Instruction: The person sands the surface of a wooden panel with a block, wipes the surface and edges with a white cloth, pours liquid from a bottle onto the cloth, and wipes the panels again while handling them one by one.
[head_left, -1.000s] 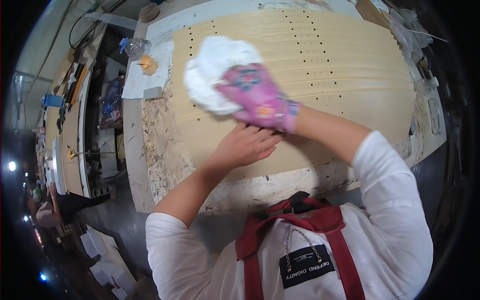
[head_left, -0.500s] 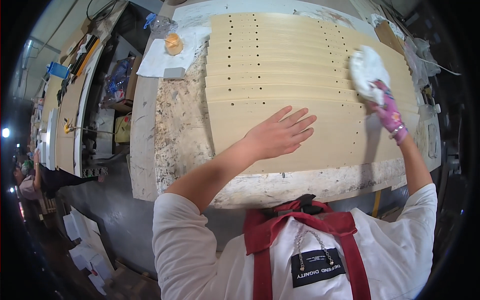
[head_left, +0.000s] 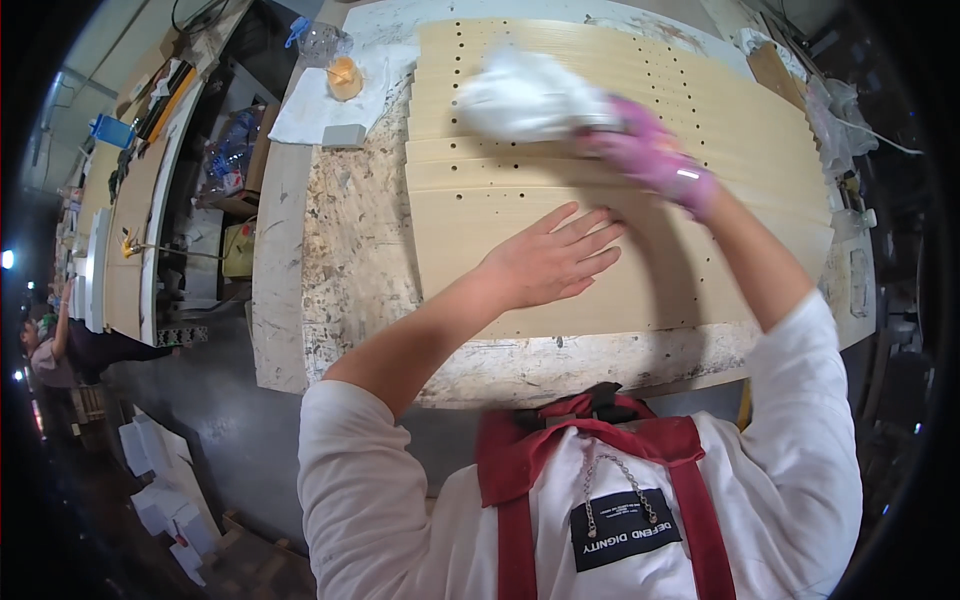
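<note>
Several pale yellow boards (head_left: 600, 285) lie overlapped like steps on the worktable, with rows of small drilled holes near both ends. My bare left hand (head_left: 555, 256) rests flat on the nearest board, fingers spread. In a pink patterned glove, my right hand (head_left: 645, 150) grips a white cloth (head_left: 535, 97) over the upper left part of the boards. Cloth and glove are smeared by motion, and a shadow falls across the boards below them. Whether the cloth touches the wood I cannot tell.
Left of the boards, the paint-stained worktable (head_left: 355, 240) bears a white cloth sheet (head_left: 285, 122) with an orange-topped object (head_left: 345, 78), a grey block (head_left: 344, 136) and a clear plastic bottle (head_left: 322, 42). Plastic bags (head_left: 840, 125) hang by the right edge. A person (head_left: 62, 345) is at far left.
My right hand has swept the white cloth from the right side of the boards across to the upper left. The left hand stays on the nearest board.
</note>
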